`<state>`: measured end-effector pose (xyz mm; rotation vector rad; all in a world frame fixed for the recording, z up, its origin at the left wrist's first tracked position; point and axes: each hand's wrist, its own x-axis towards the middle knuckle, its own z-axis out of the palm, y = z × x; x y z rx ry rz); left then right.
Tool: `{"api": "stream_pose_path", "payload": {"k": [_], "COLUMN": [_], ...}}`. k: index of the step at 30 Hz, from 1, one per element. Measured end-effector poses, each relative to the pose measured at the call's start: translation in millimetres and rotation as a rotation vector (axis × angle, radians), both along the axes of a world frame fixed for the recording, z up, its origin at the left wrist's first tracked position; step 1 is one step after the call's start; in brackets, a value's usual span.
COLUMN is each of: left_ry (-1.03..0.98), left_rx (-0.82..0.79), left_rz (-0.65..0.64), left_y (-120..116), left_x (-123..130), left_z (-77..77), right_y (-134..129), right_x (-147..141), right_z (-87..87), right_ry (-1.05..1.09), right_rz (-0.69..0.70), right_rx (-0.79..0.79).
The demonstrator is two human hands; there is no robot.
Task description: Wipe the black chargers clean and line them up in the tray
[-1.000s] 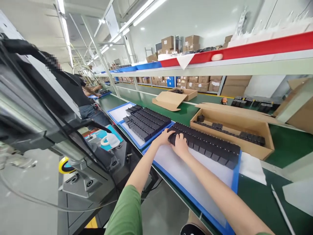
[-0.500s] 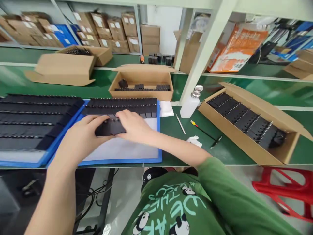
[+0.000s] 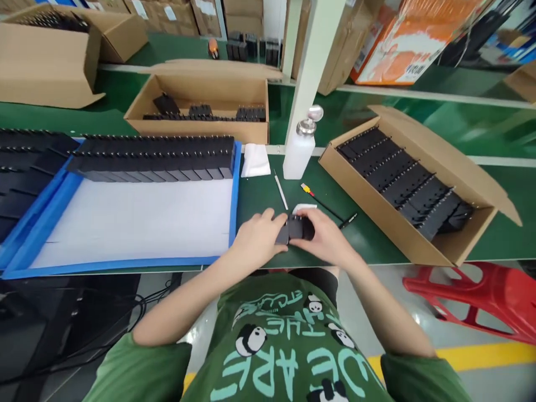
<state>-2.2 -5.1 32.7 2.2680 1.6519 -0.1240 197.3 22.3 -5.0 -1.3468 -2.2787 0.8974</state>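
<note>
Between my two hands, just above the green table near its front edge, is a short row of small black blocks. My left hand is closed around its left end, thumb and fingers pressing from the side. On the right end, my right hand grips in the same way. My fingers cover both ends, so how many blocks there are I cannot tell. Right behind the blocks lies a crumpled white wipe, partly hidden. Left of my hands, a blue-rimmed tray with a white bottom holds rows of black blocks along its far side.
A white pump bottle stands beyond my hands, with a white pen-like tool and a cable with a yellow plug nearby. An open carton of black blocks is at right, another carton behind. A red stool stands below.
Both hands have moved right, from over the blue-rimmed tray to the green table in front of the bottle, carrying black blocks. The view has shifted right and down.
</note>
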Motion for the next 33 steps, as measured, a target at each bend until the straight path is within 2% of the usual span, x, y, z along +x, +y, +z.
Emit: {"api": "stream_pose_path", "payload": {"k": [2,5,9,12,14,16,19,21,23,26,29,31,33], "left_ry": [-0.016,-0.049,-0.093,-0.198,-0.356,-0.495,-0.592,-0.639,-0.667,-0.68,-0.687,-0.678,-0.66], "left_rx": [0.0,0.019,0.035,0.019,0.034,0.036,-0.036,-0.06,-0.052,-0.065,-0.073,-0.068,-0.062], "left_rz": [0.001,0.035,0.145,0.133,0.121,0.118,0.071,0.047,0.057,0.065,0.075,0.097,0.115], "left_y": [-0.4,-15.2,-39.7,-47.4,-47.8,-46.0,-41.8,-39.5,-38.0,-36.6,-35.8,-35.6,-35.5], "left_x": [-2.7,-4.4,-3.9,-15.5,-28.9,-40.5,-46.4,-43.8,-40.4,-38.5,-39.5,-39.8,-39.5], "left_z": [-0.8,-4.8,-25.2,-37.9,-41.0,-42.0,-43.9,-45.9,-47.6,-49.1,-50.7,-51.9,-52.7], "right_y": [3.0,-11.9,-42.2,-46.6,-36.4,-17.1,18.2,35.3,38.7,12.0,-39.5,-71.7,-93.1], "right_x": [4.6,7.0,4.7,14.4,25.1,31.8,26.1,16.6,11.0,17.3,29.8,31.7,26.1], "right_z": [5.7,10.4,-5.8,-13.6,-13.2,-15.4,-30.6,-39.7,-37.5,-12.3,9.6,8.3,-1.7], "right_ry": [0.013,-0.01,-0.108,-0.047,0.071,0.103,-0.079,-0.146,-0.119,-0.035,-0.031,-0.13,-0.217], "right_rz": [-0.019,0.04,0.085,0.082,0.041,-0.039,-0.037,0.013,-0.011,-0.162,-0.258,-0.157,-0.103], "right_rx": [0.018,0.073,0.099,0.062,0.049,0.147,0.415,0.498,0.532,0.602,0.661,0.641,0.598]}}
